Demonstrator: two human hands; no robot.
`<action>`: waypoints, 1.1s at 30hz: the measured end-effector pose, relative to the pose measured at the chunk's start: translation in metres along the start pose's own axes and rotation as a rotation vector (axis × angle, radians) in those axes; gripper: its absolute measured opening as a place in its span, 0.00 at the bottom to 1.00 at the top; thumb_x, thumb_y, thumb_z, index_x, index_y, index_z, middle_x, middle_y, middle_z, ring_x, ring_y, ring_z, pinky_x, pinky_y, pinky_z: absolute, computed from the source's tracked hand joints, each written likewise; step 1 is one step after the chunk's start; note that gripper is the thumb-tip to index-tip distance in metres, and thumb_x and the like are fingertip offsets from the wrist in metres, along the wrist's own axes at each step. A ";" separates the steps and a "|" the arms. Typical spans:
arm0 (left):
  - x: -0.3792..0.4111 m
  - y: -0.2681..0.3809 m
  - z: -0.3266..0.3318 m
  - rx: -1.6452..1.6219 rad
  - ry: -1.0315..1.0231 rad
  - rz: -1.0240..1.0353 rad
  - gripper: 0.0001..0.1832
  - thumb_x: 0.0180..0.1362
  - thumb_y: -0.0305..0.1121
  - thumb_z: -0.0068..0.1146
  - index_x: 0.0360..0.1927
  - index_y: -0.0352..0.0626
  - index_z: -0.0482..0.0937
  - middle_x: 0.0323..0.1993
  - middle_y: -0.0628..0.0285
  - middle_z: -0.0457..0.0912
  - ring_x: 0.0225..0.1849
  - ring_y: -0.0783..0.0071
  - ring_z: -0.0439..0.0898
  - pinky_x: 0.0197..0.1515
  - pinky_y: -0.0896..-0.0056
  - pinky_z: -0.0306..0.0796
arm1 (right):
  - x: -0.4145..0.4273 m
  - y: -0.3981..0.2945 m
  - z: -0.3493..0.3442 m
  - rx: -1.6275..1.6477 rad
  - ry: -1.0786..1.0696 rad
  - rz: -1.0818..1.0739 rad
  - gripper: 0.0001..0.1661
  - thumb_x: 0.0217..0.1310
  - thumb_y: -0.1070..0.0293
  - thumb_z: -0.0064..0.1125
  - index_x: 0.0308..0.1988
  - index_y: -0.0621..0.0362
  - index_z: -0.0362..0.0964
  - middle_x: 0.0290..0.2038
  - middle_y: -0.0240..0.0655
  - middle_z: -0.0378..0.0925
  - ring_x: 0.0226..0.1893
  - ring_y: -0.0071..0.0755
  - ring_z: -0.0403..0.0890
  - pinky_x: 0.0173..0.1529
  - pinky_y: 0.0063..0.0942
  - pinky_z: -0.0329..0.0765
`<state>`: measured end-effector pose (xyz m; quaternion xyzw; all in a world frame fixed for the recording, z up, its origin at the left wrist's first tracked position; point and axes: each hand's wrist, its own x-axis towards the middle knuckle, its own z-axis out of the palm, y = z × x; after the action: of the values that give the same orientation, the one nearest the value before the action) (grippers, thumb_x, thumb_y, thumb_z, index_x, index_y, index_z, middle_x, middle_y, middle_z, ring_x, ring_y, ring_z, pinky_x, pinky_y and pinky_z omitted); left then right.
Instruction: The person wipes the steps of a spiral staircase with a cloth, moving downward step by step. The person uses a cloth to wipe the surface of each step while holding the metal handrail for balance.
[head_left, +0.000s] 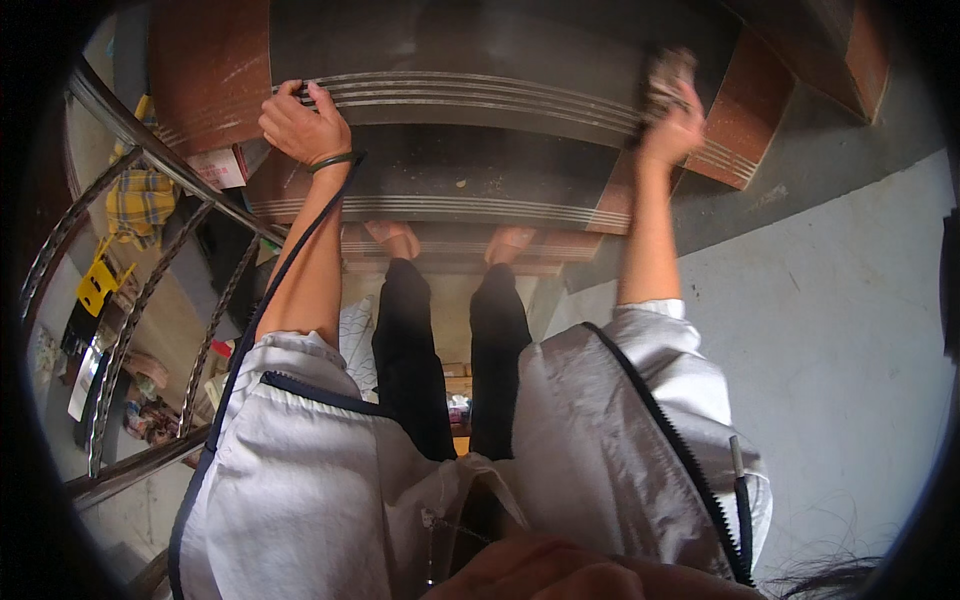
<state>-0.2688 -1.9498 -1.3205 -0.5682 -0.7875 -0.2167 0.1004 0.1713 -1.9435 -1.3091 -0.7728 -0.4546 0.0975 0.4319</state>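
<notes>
My right hand (673, 133) holds a crumpled greyish-brown rag (670, 79) at the right end of a stair tread (480, 45); both are blurred. Pale anti-slip lines run along the dark tread's front edge, with reddish-brown panels at both ends. My left hand (309, 129) leans on the tread's left end at those lines, its fingers curled and its thumb raised. What lies under its fingers is hidden. A dark bangle (334, 161) and a navy cord circle the left wrist. My feet stand on a lower step (442, 210), which has a small pale speck (461, 184) on it.
At the left, a metal stair railing (180, 180) with twisted balusters stands close to my left arm. Beyond it are a yellow plaid cloth (142, 199), a white-and-red box (221, 166) and a yellow object (97, 285). A pale wall (810, 300) borders the right side.
</notes>
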 end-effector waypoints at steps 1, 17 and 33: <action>-0.001 -0.003 -0.001 0.010 -0.009 -0.005 0.11 0.61 0.40 0.58 0.42 0.47 0.78 0.36 0.60 0.73 0.43 0.55 0.72 0.48 0.53 0.64 | -0.026 -0.050 0.025 -0.054 -0.082 -0.135 0.27 0.50 0.88 0.45 0.46 0.57 0.84 0.47 0.38 0.84 0.52 0.43 0.80 0.61 0.39 0.75; 0.000 -0.003 -0.006 0.060 -0.057 0.004 0.12 0.62 0.40 0.57 0.44 0.45 0.77 0.37 0.57 0.73 0.42 0.54 0.71 0.46 0.52 0.62 | 0.135 0.078 -0.093 0.243 0.366 0.628 0.28 0.65 0.79 0.42 0.63 0.61 0.72 0.58 0.41 0.78 0.51 0.39 0.82 0.57 0.34 0.79; -0.003 0.002 -0.006 -0.059 -0.081 -0.067 0.14 0.58 0.40 0.61 0.46 0.47 0.77 0.40 0.57 0.74 0.43 0.52 0.70 0.47 0.52 0.62 | 0.033 -0.129 0.180 -0.156 -0.016 -0.645 0.22 0.46 0.69 0.67 0.46 0.47 0.82 0.44 0.37 0.82 0.49 0.49 0.78 0.56 0.45 0.72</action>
<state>-0.2663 -1.9544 -1.3157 -0.5524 -0.8029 -0.2197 0.0442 0.0121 -1.7860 -1.3127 -0.6190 -0.6853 -0.0735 0.3765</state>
